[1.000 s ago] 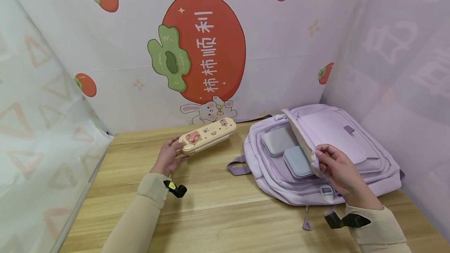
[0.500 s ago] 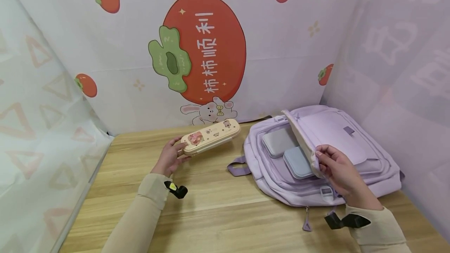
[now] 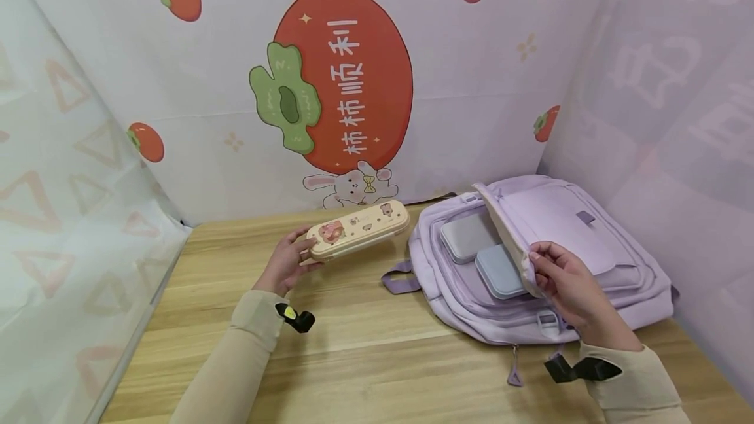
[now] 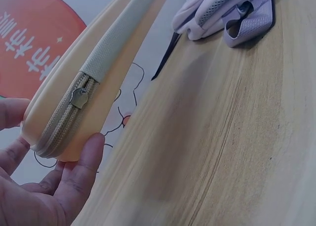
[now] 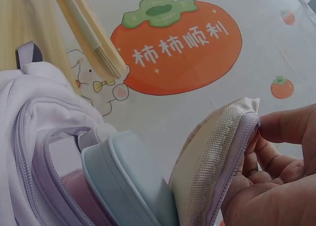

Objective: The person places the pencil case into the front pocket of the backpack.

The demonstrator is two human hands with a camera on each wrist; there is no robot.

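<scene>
My left hand point(image 3: 287, 262) grips the near-left end of a cream zippered pencil case point(image 3: 360, 229) with cartoon bear prints. In the left wrist view the pencil case point(image 4: 94, 78) is held above the table, its zipper pull point(image 4: 79, 97) facing the camera and its shadow on the wood. At right, my right hand point(image 3: 568, 283) pinches the edge of the front flap point(image 3: 512, 234) of a lilac backpack point(image 3: 624, 267) and holds it raised. Inside the opened pocket lie a grey case point(image 3: 469, 238) and a light blue case point(image 3: 499, 272), the latter partly under the flap.
The backpack lies flat on a wooden table point(image 3: 365, 358), with a purple strap loop point(image 3: 400, 278) on its left and a zipper pull point(image 3: 515, 371) hanging at its front. Behind stands a white curtain point(image 3: 212, 77) printed with persimmons; more cloth closes off both sides.
The left hand has moved the pencil case slightly to the right, towards the backpack. My right hand still holds the flap in the same place.
</scene>
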